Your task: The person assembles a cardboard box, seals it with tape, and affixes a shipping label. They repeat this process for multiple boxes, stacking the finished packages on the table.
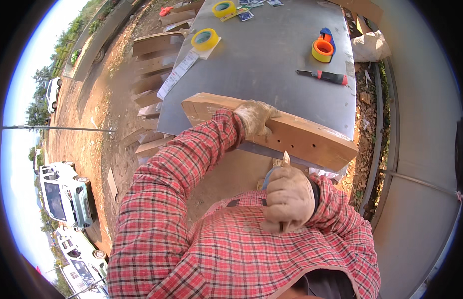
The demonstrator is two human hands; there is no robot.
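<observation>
A long cardboard box (302,138) stands on its narrow side along the near edge of the metal table (254,63), with several small dark holes in the side facing me. My left hand (257,117), in a dirty pale glove, grips the box's upper edge left of the holes. My right hand (289,198), also gloved, is closed in a fist before my chest, just below the holes. A short pointed tip (286,159) sticks up out of this fist towards the box without plainly touching it; the rest of that tool is hidden by the fingers.
On the table lie a utility knife (330,77), an orange tape dispenser (323,48), rolls of yellow tape (205,39), a printed label strip (178,74) and small packets (245,15). Cardboard boxes (153,67) line its left side. A metal wall (422,142) rises at right; vehicles (63,194) stand far left.
</observation>
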